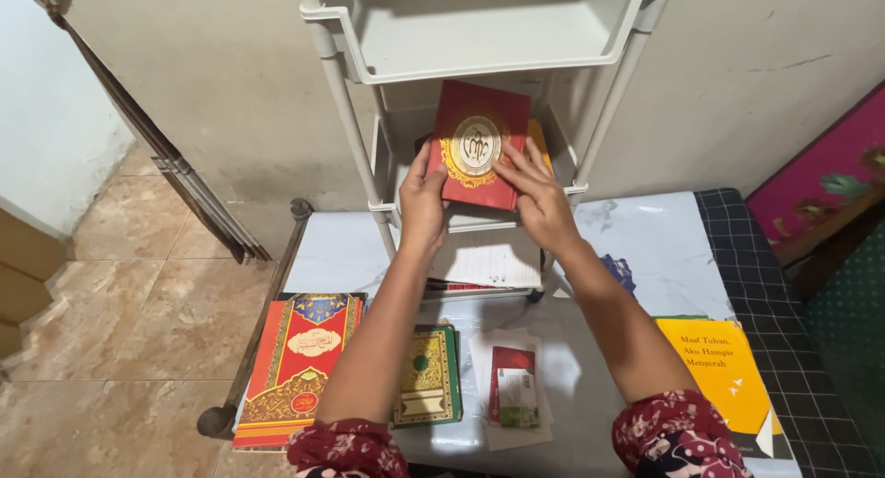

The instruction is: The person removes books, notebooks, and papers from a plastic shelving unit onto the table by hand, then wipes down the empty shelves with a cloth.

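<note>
**Red book held at the middle shelf**

Starting at the left of the counter (pixel 645 247): a large red and gold book (pixel 297 367) lies flat, its cover thick with ornament, glossy by the look of it. Just beside it, a smaller green book (pixel 427 375) with a gilt border, part hidden by the forearm. Next, a pile of loose white papers (pixel 516 390) with a red booklet on top.

Up in the middle, both hands are on a small red book (pixel 477 144) with a gold round emblem, hard-covered and rectangular, tilted slightly and held at the mouth of the middle tier of a white plastic shelf rack (pixel 369 26). The left hand (pixel 421 201) clasps the book's left edge, fingers wrapped behind and thumb in front. The right hand (pixel 537 197) lies flat on the cover, fingers (pixel 510 160) spread and pressing.

To do this well, I'd judge: keep the book square to the opening, support underneath, and mind the yellow item (pixel 537 137) already behind it.

Far right, a yellow paperback (pixel 728 372) rests flat beside a checked cloth (pixel 774 284).
</note>
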